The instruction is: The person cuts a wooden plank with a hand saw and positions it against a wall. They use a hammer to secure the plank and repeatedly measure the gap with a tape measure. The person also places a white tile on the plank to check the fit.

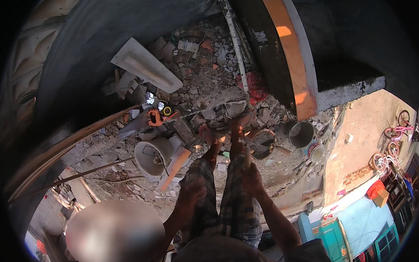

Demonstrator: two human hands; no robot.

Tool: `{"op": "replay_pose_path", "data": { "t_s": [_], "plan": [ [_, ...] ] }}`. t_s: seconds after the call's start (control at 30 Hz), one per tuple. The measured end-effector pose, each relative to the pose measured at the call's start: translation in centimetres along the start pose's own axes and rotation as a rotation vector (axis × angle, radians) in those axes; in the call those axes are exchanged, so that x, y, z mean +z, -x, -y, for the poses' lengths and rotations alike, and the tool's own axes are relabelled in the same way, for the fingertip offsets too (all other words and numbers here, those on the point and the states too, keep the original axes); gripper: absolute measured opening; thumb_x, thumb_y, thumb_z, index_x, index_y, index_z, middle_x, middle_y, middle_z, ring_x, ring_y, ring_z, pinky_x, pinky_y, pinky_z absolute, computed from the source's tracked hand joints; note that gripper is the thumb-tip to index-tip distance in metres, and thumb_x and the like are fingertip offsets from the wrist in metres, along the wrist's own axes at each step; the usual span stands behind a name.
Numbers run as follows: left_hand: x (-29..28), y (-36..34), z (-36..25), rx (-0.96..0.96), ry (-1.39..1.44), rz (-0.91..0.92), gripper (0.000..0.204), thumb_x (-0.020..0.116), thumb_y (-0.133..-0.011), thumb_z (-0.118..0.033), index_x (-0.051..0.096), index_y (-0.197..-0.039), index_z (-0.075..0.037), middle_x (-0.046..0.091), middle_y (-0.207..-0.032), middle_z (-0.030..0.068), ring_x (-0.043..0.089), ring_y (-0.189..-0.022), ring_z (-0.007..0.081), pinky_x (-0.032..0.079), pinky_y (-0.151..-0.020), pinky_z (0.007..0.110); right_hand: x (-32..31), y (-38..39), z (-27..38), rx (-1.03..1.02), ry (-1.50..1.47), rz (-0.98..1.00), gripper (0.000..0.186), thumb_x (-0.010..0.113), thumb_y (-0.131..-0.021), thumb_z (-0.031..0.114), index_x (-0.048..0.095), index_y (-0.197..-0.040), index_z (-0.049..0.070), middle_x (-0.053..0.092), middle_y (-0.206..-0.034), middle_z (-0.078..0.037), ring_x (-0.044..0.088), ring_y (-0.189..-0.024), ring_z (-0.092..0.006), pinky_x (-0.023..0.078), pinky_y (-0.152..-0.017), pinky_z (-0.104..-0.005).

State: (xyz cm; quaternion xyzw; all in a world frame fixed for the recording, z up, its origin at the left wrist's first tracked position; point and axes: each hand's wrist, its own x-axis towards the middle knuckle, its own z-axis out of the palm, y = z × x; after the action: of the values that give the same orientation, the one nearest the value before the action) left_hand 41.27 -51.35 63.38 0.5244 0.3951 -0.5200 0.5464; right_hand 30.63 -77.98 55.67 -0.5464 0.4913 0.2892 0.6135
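Note:
My right hand (252, 180) is closed around a slim, pale-handled tool (247, 158) held upright in front of my right knee. Its head blends into the rubble, so its kind is unclear. My left hand (193, 190) hangs beside my left knee, fingers loosely apart, with nothing visible in it. Beyond it stand a pale bucket (139, 160) with a wire handle and a brick-coloured plank (175, 169). A handsaw (154, 117) with an orange handle lies further off, next to a yellow-and-black tape measure (167, 110). Past the tool sits a round pan (271, 150).
Broken masonry (203, 85) covers the ground around my bare feet. A white slab (147, 66) leans on the debris. A dark bucket (301, 134) and a white pail (316, 152) stand at right. Long timbers (76, 140) cross the left; an orange-edged pillar (287, 40) rises ahead.

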Motion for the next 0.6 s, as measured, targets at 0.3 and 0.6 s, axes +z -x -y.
{"op": "replay_pose_path", "data": {
  "t_s": [0.3,0.6],
  "plan": [
    [4.6,-4.2,-5.2,0.196,-0.188,-0.152,0.04,0.07,-0.097,-0.017,0.063,-0.125,0.01,0.072,-0.101,0.0099,0.071,-0.09,0.0161,0.06,-0.082,0.032,-0.8,-3.1,-11.4,-0.584,0.617,0.08,0.015,0.06,-0.101,0.026,0.062,-0.101,0.011,0.058,-0.082,-0.008,0.06,-0.074,-0.0279,0.052,-0.065,-0.0409],
    [26.4,-20.6,-33.2,1.175,-0.427,-0.127,0.025,0.066,-0.101,-0.013,0.068,-0.114,0.008,0.073,-0.103,0.0112,0.066,-0.094,0.0124,0.052,-0.086,0.028,-5.7,2.5,6.2,0.04,0.238,0.035,0.033,0.065,-0.098,0.033,0.057,-0.11,0.003,0.069,-0.089,-0.023,0.071,-0.084,-0.0427,0.053,-0.071,-0.0522]
  ]
}}
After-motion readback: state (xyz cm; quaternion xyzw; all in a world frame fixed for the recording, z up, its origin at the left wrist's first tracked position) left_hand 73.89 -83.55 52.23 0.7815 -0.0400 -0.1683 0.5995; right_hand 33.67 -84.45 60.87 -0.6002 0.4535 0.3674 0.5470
